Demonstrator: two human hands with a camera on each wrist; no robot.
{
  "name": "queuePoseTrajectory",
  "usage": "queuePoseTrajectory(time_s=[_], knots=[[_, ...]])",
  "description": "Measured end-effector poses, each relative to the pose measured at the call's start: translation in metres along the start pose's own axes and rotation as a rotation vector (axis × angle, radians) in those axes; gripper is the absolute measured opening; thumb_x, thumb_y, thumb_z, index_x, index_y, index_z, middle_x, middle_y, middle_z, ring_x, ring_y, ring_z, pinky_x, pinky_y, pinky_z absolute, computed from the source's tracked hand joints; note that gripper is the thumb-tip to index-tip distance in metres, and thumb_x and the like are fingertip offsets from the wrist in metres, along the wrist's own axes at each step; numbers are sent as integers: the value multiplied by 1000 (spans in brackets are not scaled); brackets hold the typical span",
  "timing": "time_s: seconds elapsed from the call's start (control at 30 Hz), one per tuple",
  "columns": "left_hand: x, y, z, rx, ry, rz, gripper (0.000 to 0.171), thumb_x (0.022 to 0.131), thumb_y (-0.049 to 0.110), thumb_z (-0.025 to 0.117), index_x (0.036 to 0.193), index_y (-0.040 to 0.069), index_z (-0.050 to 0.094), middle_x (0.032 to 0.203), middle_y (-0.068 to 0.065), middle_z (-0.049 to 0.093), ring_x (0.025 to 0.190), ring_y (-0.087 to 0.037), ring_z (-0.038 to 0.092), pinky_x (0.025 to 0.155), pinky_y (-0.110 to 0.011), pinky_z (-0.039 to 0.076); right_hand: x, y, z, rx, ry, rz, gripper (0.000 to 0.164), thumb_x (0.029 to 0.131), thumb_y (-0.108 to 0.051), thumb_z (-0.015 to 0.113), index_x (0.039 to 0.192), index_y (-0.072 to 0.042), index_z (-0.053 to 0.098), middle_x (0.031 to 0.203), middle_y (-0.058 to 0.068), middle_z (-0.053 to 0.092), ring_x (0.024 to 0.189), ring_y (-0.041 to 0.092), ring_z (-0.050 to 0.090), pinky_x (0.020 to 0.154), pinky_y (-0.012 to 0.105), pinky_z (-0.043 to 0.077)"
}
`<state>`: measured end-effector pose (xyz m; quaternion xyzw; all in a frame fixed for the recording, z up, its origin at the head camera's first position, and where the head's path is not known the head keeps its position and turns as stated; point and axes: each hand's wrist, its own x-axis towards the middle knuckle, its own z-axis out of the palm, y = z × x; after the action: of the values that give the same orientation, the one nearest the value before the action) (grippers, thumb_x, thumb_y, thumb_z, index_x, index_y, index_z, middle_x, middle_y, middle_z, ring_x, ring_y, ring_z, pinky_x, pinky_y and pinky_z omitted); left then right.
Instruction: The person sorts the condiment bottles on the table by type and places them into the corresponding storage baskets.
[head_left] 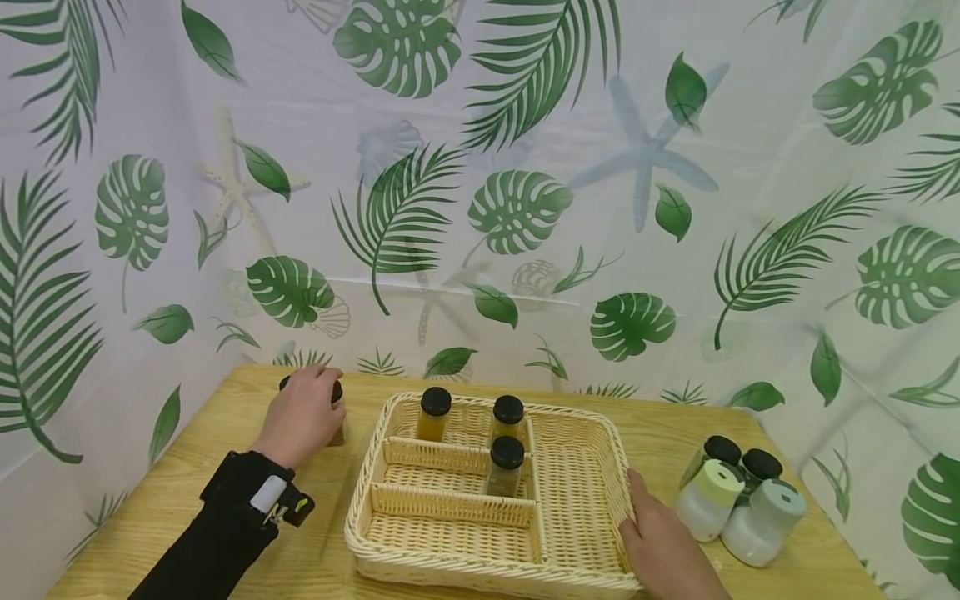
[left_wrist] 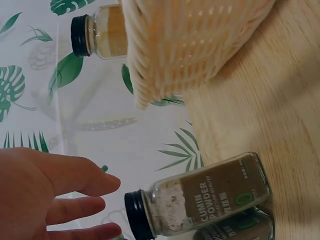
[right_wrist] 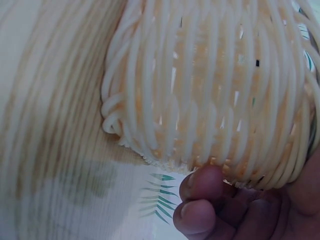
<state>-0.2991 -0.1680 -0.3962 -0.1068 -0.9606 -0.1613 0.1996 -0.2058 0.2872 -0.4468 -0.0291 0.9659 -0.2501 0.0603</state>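
Only the left wrist view makes the label legible: a cumin powder jar (left_wrist: pixel 215 195) stands left of the wicker basket (head_left: pixel 450 562). The left hand (head_left: pixel 303 417), released, extends fingers near its lid (left_wrist: pixel 137 215). The right hand (head_left: pixel 667 542) grips the basket's side. Only the head view shows 3 black-lidded jars (head_left: pixel 433 418) inside.

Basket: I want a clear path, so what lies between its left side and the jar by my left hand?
In the head view, only bare tabletop lies between the basket and that jar.

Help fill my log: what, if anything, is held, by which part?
The right grip holds the wicker basket by its right rim; the left grip holds nothing.
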Motion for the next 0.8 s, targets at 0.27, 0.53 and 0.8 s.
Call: queuePoseTrajectory(time_s=[0.27,0.53,0.8], knots=[[3,-6,8,37,-20,-25,39,90,9,70,124,-9,63,124,-30,61,117,-48,57,88,-58,53,0,0,-1,7,-9,11,66,103,-13,43,156,11,12,151,35,39,136,48,45,104,59,43],[5,-11,14,44,-26,-28,38,89,8,70,124,-7,63,122,-29,62,115,-47,55,85,-58,54,-1,0,0,3,-3,14,66,102,-13,43,156,10,12,152,34,38,137,48,44,105,60,42],[5,-14,20,57,-19,-36,32,89,8,70,118,-7,66,116,-27,63,112,-46,55,79,-58,55,0,0,0,-4,2,9,65,103,-13,43,156,10,13,151,34,39,137,47,45,105,60,42]])
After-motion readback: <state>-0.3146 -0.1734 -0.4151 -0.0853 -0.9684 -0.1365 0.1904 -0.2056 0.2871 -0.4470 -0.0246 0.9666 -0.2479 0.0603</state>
